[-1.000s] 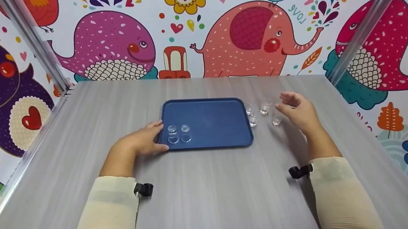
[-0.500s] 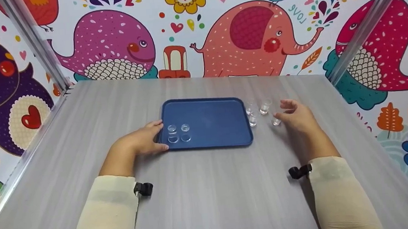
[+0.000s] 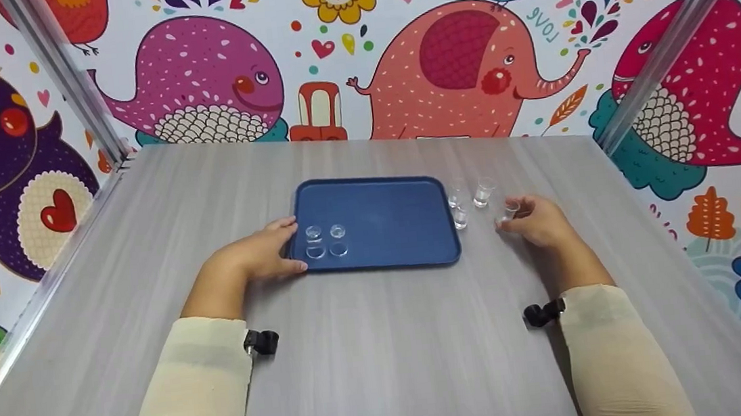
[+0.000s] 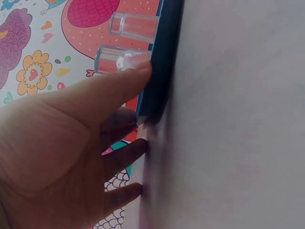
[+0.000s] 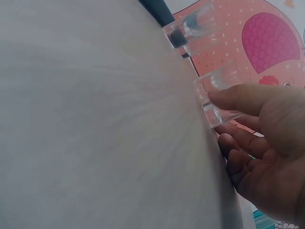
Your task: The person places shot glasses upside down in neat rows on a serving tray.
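Note:
My right hand (image 3: pixel 540 222) pinches a small clear shot glass (image 3: pixel 509 211) between thumb and fingers, right of the tray; in the right wrist view the thumb covers part of the glass (image 5: pixel 211 115). My left hand (image 3: pixel 259 254) rests against the near left corner of a blue tray (image 3: pixel 386 233). In the left wrist view its thumb (image 4: pixel 138 76) presses the tray's edge while the other fingers stay fairly straight. Two clear shot glasses stand bottom up at the tray's near left, the left one (image 3: pixel 315 242) beside the right one (image 3: pixel 338 240).
Three more shot glasses stand upright near the tray's right edge: a front one (image 3: pixel 460 218), one behind it (image 3: pixel 455 194) and one further right (image 3: pixel 483 194). Grey tabletop (image 3: pixel 391 355) surrounds the tray. A wall (image 3: pixel 342 54) with cartoon animals closes off the back.
My right hand has moved down onto the nearest right-hand shot glass, and its thumb and fingers have closed on it. The left hand and tray have stayed in place.

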`<state>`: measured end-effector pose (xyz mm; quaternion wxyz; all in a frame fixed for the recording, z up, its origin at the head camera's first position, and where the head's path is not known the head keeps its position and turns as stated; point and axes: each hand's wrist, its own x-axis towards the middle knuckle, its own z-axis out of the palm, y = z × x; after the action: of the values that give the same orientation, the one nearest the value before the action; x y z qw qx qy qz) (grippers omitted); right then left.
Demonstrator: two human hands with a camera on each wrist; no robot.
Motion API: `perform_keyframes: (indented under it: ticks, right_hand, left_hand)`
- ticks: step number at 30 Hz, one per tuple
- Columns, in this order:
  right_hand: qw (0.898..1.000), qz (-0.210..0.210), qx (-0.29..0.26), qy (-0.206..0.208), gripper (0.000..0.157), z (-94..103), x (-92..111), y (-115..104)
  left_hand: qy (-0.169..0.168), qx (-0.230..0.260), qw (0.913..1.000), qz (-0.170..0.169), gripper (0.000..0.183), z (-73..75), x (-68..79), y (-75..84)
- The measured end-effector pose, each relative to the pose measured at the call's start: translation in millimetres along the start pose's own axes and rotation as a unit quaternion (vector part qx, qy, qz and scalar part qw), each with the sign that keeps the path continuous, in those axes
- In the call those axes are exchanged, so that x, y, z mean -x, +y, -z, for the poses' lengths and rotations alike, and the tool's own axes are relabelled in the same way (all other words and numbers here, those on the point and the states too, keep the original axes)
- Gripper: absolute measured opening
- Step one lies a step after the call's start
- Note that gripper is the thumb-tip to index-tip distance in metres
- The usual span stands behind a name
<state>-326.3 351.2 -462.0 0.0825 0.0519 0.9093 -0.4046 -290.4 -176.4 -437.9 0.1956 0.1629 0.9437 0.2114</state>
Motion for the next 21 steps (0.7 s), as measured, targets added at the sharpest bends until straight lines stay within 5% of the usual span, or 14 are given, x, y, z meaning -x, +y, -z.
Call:
perform_keyframes:
  ticks: [13, 21]
  right_hand:
    - [0.999, -0.022, 0.021, 0.010, 0.053, 0.1, -0.4, 1.5]
    - [0.999, -0.031, -0.024, 0.028, 0.055, 0.7, 2.7, -7.3]
  left_hand:
    - [0.003, -0.005, 1.0000, -0.003, 0.093, -0.5, -0.9, 1.3]
    - [0.000, -0.003, 1.0000, -0.004, 0.093, 0.4, 0.7, 3.0]
